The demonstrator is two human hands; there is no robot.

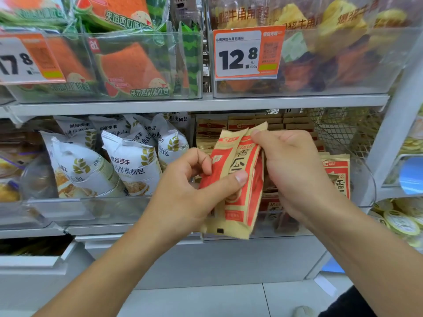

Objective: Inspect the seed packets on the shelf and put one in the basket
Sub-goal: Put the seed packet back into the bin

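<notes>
**Seed packets in hand at the shelf bin**

Left hand point(194, 193): fingers curled, thumb pressed across the front of a tan-and-red paper seed packet point(215, 179), gripping its lower half.

Right hand point(295, 170): fingers curled, pinching the top edge of a second tan-and-red paper seed packet point(246, 186) that overlaps the first; both are held upright, just in front of the shelf.

Handling, as judged: light, flat pouches, creased paper walls, loose contents that shift; soft enough to bend, not fragile. Best taken at the sealed top or bottom edge, or flat across the middle between thumb and fingers.

Stock behind: more matching packets stand in a clear plastic bin point(366, 179), one upright red-and-tan packet point(337, 175) just right of the hands.

Surroundings: white bread bags point(130, 165) in the bin to the left; orange price tag point(248, 52) on the bin above; grey shelf edge point(196, 105). No basket in view.
</notes>
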